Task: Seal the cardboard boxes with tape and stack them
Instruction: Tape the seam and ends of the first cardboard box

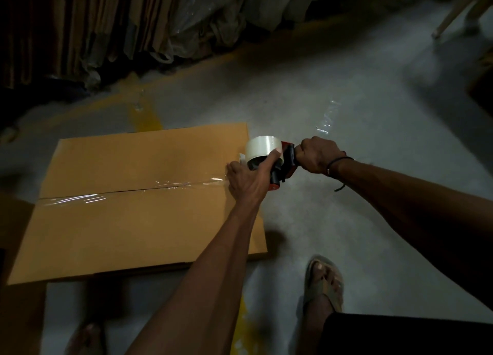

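A brown cardboard box [128,221] stands on the floor with its flaps closed. A strip of clear tape [120,192] runs along its centre seam from the left edge to the right edge. At the box's right edge a red and black tape dispenser [282,165] carries a roll of clear tape [262,147]. My right hand [318,154] grips the dispenser's handle. My left hand [249,178] lies at the box's right edge where the tape ends, its thumb on the roll and its fingers over the edge.
Flattened cardboard sheets [66,29] and plastic-wrapped bundles [208,15] lean along the back wall. Another piece of cardboard [18,274] lies at the left under the box. My sandalled feet [324,282] stand on the grey concrete floor beside yellow paint marks [146,117]. A scrap of clear film [328,119] lies on the floor.
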